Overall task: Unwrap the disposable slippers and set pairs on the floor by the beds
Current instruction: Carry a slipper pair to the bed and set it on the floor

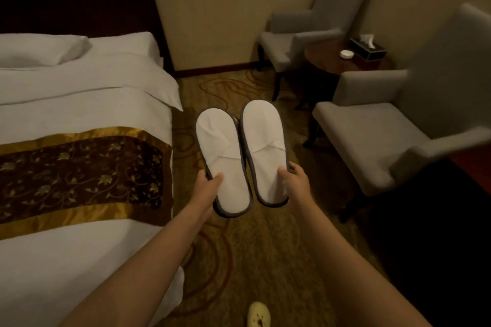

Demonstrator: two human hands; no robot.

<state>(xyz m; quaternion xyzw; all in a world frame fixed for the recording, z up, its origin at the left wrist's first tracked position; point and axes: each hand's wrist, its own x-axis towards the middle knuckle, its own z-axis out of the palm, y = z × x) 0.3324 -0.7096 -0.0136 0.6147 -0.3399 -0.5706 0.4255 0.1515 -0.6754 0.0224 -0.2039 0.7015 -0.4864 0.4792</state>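
Above the patterned carpet beside the bed [79, 103], the left hand [206, 184] pinches the heel of one white slipper [225, 156] and the right hand [296, 176] pinches the other slipper [265, 146], thumbs on top. Both look thin, light and floppy, so gripping at the stiffer grey-edged heel seems sensible.

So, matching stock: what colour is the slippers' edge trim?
Dark grey trim on white slippers, head view.

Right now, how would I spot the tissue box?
Find the two grey armchairs at the right. Between them stands a dark round side table; the tissue box is the black box with white tissue poking up, beside a small white dish.
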